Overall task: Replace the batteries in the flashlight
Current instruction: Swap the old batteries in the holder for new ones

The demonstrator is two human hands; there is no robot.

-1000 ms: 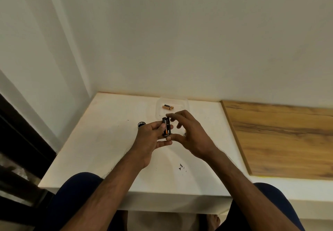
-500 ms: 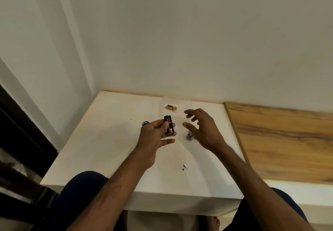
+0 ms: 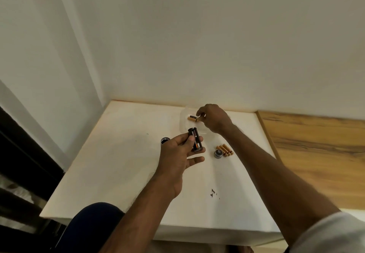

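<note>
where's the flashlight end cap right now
In the head view, the metal end cap sits on the white table, right of the left hand holding the battery holder, touching the near end of three loose batteries.

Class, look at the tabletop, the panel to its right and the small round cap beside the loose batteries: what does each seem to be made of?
Tabletop: looks like smooth white laminate or painted board, matte, lightly scuffed. Panel: wood or wood-look laminate, with visible brown grain. Round cap: probably metal, given its grey sheen, though too small to be sure.
</note>
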